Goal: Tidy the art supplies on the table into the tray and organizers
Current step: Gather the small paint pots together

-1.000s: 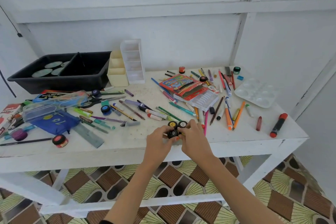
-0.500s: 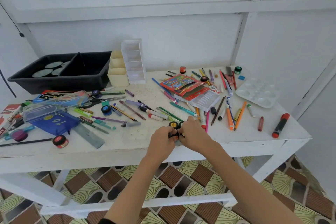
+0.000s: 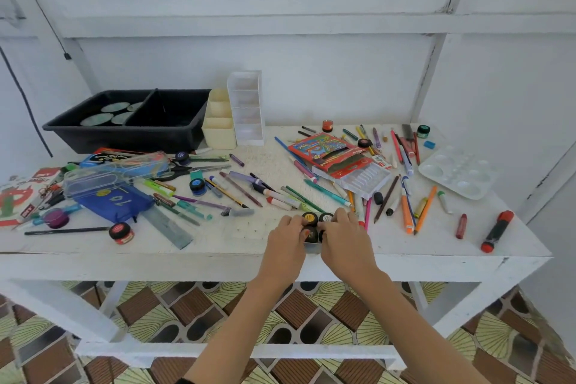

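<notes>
over the last second my left hand (image 3: 286, 235) and right hand (image 3: 344, 235) have drawn in on the paint pots (image 3: 310, 217) from either side. the pots now sit bunched as one tight block between my palms. i count four dark lids, two at the back and two partly hidden under my fingers. both hands are curled round the block and pressing it together, left on the left flank, right on the right. the block has not travelled: it rests on the surface (image 3: 218, 246) close to the front edge, about where it was before.

i read this as the gathering done and the lift not yet begun. the black tray (image 3: 124, 139) is well apart, at the back left, with the cream organizer (image 3: 219, 131) and the white organizer (image 3: 247, 115) just beside it. pens and pencils lie scattered between, so i judge the carry should go up and over them. the squeeze must hold or a middle pot may drop out.
</notes>
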Action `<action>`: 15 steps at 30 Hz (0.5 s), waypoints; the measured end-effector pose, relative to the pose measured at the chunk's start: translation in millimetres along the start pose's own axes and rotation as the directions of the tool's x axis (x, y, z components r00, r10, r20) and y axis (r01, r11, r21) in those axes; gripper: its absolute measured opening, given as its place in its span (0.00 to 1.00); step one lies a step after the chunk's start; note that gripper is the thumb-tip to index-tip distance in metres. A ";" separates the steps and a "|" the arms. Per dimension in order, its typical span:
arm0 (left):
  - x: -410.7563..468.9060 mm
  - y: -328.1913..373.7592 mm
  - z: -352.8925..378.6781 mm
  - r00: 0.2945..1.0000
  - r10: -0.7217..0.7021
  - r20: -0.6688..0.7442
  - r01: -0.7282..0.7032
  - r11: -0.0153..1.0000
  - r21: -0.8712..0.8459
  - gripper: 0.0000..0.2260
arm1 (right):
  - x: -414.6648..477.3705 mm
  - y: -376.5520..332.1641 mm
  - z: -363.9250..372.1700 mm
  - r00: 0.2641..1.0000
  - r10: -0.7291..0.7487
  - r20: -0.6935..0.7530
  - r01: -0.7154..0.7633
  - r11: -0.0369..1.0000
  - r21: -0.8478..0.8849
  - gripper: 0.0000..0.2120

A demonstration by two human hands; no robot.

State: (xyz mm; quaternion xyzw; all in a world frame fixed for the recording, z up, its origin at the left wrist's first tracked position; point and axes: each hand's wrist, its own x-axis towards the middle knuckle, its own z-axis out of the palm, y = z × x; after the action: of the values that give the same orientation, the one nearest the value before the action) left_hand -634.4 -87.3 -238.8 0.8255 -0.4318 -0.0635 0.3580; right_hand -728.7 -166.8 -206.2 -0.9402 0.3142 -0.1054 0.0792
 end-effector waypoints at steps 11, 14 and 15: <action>-18.7 -53.9 -87.7 0.889 -0.137 -0.438 0.058 0.980 -0.189 0.08 | 33.1 -94.1 30.4 0.981 -0.184 -0.066 0.192 0.848 0.494 0.13; -27.9 -79.7 -113.0 0.859 -0.205 -0.470 0.125 0.973 -0.196 0.09 | 45.3 -130.1 39.7 0.967 -0.248 -0.048 0.233 0.801 0.551 0.12; -29.9 -88.7 -120.9 0.844 -0.232 -0.483 0.154 0.968 -0.196 0.09 | 49.3 -141.9 43.2 0.963 -0.267 -0.041 0.243 0.789 0.564 0.12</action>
State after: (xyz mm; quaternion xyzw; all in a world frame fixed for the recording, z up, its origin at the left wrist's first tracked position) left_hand -543.6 33.1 -213.2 0.8235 -0.2322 0.0852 0.5106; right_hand -598.1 -81.1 -210.0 -0.9102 0.1376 -0.1840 0.3447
